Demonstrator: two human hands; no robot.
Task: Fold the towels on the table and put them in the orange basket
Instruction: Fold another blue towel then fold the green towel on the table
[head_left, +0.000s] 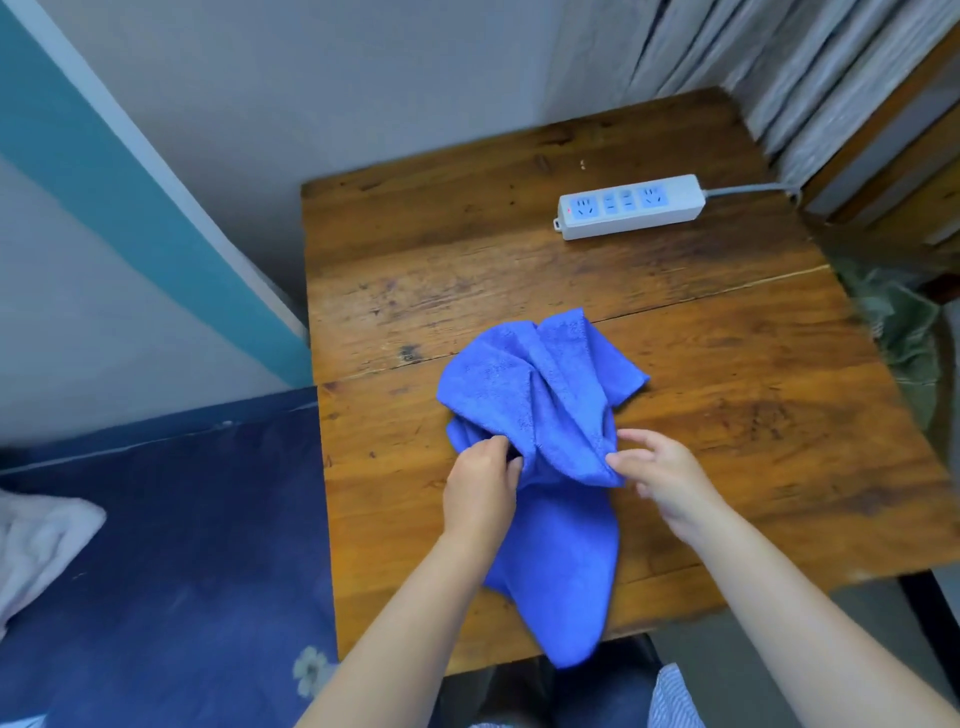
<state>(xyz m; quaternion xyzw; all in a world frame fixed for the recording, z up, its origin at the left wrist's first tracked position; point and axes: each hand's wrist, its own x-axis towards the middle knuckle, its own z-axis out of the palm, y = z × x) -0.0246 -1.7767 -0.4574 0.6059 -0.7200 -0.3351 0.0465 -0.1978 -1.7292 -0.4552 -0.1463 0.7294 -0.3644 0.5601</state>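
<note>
both hands gathering a crumpled blue towel (540, 415)
left hand (480, 483) grips a fold in curled fingers; right hand (665, 473) pinches the edge on the wooden table (727, 415).

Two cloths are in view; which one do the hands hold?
The blue towel on the table, gripped by both hands; the white cloth lies untouched at far left.

Home bedroom, worn wooden table (727, 415) beside blue floral bedsheet (182, 545), grey curtain (779, 62), white power strip (631, 206)
</note>
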